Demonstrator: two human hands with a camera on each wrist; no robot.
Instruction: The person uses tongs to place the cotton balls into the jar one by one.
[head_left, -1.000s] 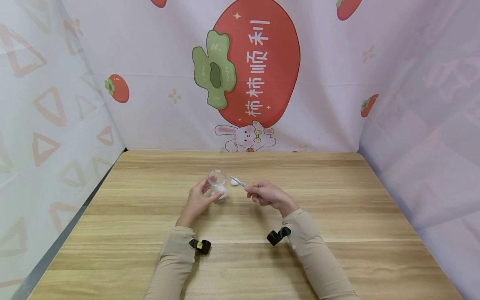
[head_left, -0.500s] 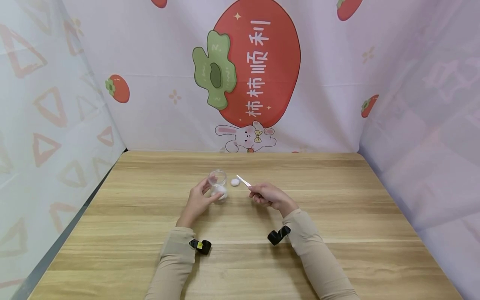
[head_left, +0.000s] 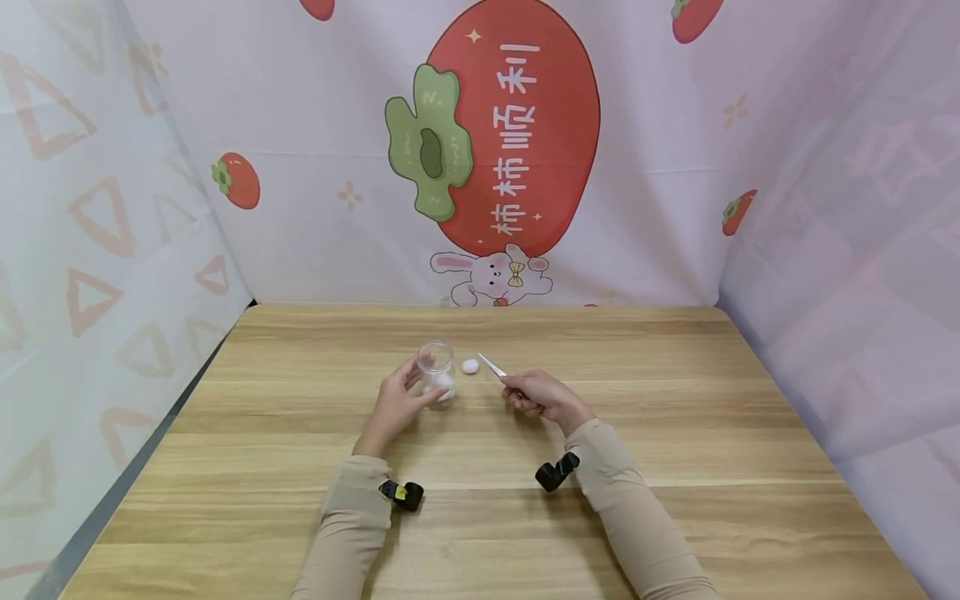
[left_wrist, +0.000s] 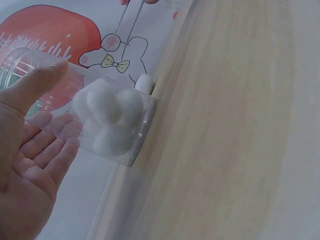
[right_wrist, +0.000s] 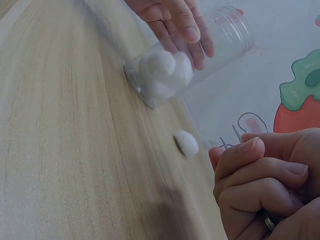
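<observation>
My left hand (head_left: 397, 398) grips a clear, lidless jar (head_left: 437, 359) that stands upright on the table, thumb on one side and fingers on the other. Several white cotton balls (left_wrist: 107, 107) lie in the bottom of the jar, seen through its wall in both wrist views. Just right of the jar, a single cotton ball (head_left: 470, 366) rests on the wood. Metal tweezers (head_left: 491, 365) are pinched in my right hand (head_left: 543, 394). Their tips point up and left, spread apart with nothing between them, a short way right of the loose cotton ball.
The wood-grain table (head_left: 480, 517) reaches back to a white cloth wall (head_left: 315, 233) printed with persimmons and a rabbit. Cloth also hangs on both sides. A small black camera (head_left: 557, 472) sits on the right wrist, another black camera (head_left: 402, 493) on the left.
The tweezers' tips have moved right, from over the loose cotton ball to beside it. My right hand has shifted slightly. The left hand and jar stay put.
</observation>
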